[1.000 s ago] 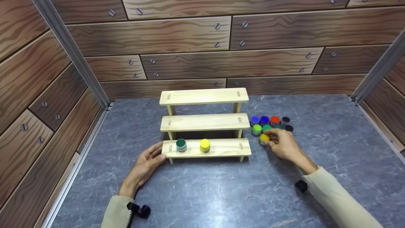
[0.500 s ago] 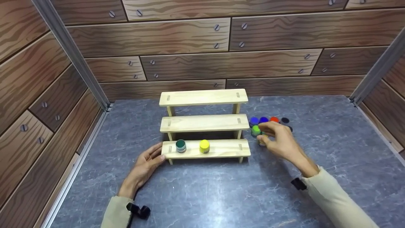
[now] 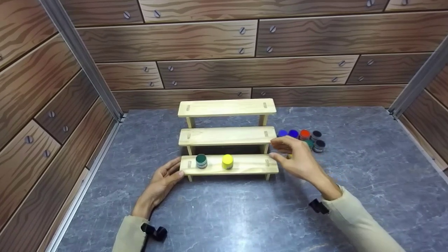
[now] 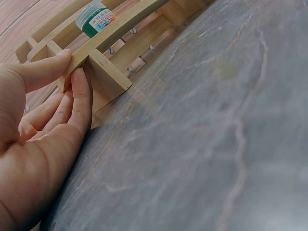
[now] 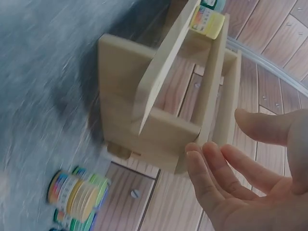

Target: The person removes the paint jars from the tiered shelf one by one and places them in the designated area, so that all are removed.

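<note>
A three-tier wooden display stand (image 3: 227,135) stands on the table. On its lowest step sit a dark green paint jar (image 3: 201,161) and a yellow paint jar (image 3: 227,161), apart from each other. My left hand (image 3: 159,183) grips the left end of that step, thumb on top and fingers underneath, as the left wrist view shows. At the right end of the stand is my right hand (image 3: 297,162), empty, with thumb and fingers spread apart. Its fingertips come right up to the middle step's end in the right wrist view.
Right of the stand is a cluster of paint jars, among them a blue jar (image 3: 293,133), a red jar (image 3: 305,134) and a black jar (image 3: 319,146). Another yellow jar (image 5: 72,197) and green ones are mostly behind the right hand in the head view. Wood-patterned walls enclose the table.
My right hand has left the yellow jar in the cluster and moved left to the stand's right end, its fingers opening. The left hand has stayed on the step.
</note>
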